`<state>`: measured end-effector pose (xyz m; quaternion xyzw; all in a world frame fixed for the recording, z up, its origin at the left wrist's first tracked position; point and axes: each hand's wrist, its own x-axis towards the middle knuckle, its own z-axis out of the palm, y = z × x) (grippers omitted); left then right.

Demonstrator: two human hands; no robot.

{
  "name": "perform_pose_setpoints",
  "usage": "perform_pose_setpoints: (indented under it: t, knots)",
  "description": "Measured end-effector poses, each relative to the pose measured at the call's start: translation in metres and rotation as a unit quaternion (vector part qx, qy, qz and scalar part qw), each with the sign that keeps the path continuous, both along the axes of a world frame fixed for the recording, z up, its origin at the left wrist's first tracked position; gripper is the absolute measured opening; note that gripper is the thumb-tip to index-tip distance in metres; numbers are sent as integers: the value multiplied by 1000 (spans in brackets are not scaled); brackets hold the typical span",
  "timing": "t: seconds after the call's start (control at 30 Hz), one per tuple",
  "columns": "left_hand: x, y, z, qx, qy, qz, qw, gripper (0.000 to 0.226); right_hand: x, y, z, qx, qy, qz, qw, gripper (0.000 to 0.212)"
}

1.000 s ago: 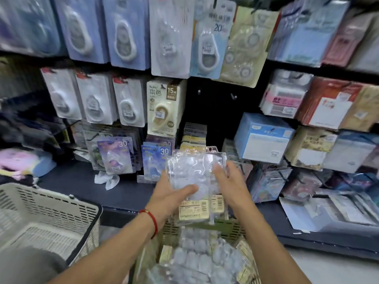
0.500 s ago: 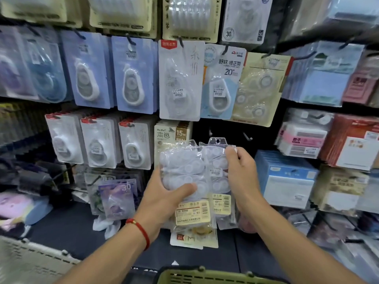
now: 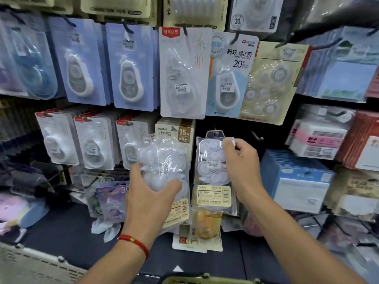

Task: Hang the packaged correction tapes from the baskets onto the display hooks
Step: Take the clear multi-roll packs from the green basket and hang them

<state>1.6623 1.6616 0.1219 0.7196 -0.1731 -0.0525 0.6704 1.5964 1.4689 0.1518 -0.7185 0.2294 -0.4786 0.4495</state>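
My left hand (image 3: 151, 193) grips a stack of clear packaged correction tapes (image 3: 164, 162) in front of the shelf wall. My right hand (image 3: 241, 162) pinches the top right corner of a single clear pack of correction tapes (image 3: 212, 171), held upright with its hang hole at the top. This pack sits in front of a dark gap in the display. A bare display hook (image 3: 257, 136) sticks out just right of and slightly above my right hand. The rim of a green basket (image 3: 205, 278) shows at the bottom edge.
Hanging correction tape cards fill the wall: blue cards (image 3: 131, 66), white cards (image 3: 92, 144), a beige 15M pack (image 3: 180, 132). Blue boxes (image 3: 295, 181) and pink sticky notes (image 3: 320, 140) sit at right. A white basket (image 3: 30, 265) is at bottom left.
The camera view rose from the baskets to the display. My right hand drew one pack off the stack and moved it right and up toward the dark gap; my left hand keeps the rest.
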Motion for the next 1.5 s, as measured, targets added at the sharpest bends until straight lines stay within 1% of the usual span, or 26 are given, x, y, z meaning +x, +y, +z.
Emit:
perform_pose_setpoints:
  t: [0.13, 0.23, 0.33, 0.4, 0.5, 0.57, 0.6, 0.63, 0.67, 0.7, 0.77, 0.8, 0.83, 0.97, 1.03, 1.13, 1.2, 1.3, 1.37, 1.47, 1.5]
  knots:
    - [0, 6, 1, -15, -5, 8, 1000, 102, 2, -1, 1, 17, -16, -23, 999, 39]
    - [0, 7, 2, -16, -7, 11, 1000, 102, 4, -7, 0, 32, 17, -36, 999, 45]
    - [1, 7, -1, -14, 1, 3, 1000, 103, 3, -16, -2, 31, 110, -39, 993, 46]
    - [3, 6, -3, -19, 3, 0, 1000, 94, 0, -22, -5, 11, 178, -25, 984, 43]
    - [4, 5, -6, -24, 13, -4, 1000, 81, -6, -27, -10, -13, 238, -7, 971, 47]
    - [5, 4, -7, -29, 29, -10, 999, 76, -12, -26, -14, -44, 281, -29, 958, 56]
    - [5, 3, -7, -31, 35, -16, 999, 75, -15, -23, -15, -60, 296, -37, 953, 54]
    - [5, 3, -7, -35, 39, -23, 998, 76, -18, -18, -16, -69, 294, -26, 953, 48]
    - [5, 2, -8, -42, 43, -31, 998, 78, -21, -12, -17, -62, 271, 12, 960, 39]
    - [5, 1, -8, -45, 46, -40, 997, 82, -25, -3, -17, -36, 242, 75, 967, 33]
    - [4, -1, -10, -43, 38, -60, 997, 84, -28, 15, -18, 24, 192, 200, 961, 36]
    - [3, -1, -11, -44, 28, -72, 996, 82, -29, 23, -21, 28, 176, 236, 955, 36]
    - [2, -2, -12, -43, 16, -86, 995, 78, -30, 30, -23, 20, 165, 251, 954, 34]
    - [-1, -7, -13, -42, -19, -120, 992, 71, -32, 36, -26, -2, 139, 233, 963, 17]
    - [-2, -8, -13, -61, -15, -131, 989, 68, -35, 35, -24, 4, 141, 233, 962, 16]
    - [-1, -7, -11, -88, 7, -137, 987, 52, -39, 33, -22, 42, 127, 242, 961, 12]
    - [0, -6, -11, -99, 32, -137, 985, 46, -40, 33, -21, 58, 115, 231, 965, 15]
    - [3, -6, -15, -90, 39, -126, 987, 42, -40, 30, -21, 67, 75, 158, 982, 28]
    - [3, -5, -16, -82, 24, -110, 990, 38, -40, 27, -20, 68, 50, 119, 989, 27]
    - [2, -5, -15, -74, 15, -98, 992, 28, -39, 20, -17, 46, 57, 96, 993, 26]
    - [2, -5, -14, -74, 14, -93, 993, 29, -39, 18, -16, 43, 58, 94, 993, 26]
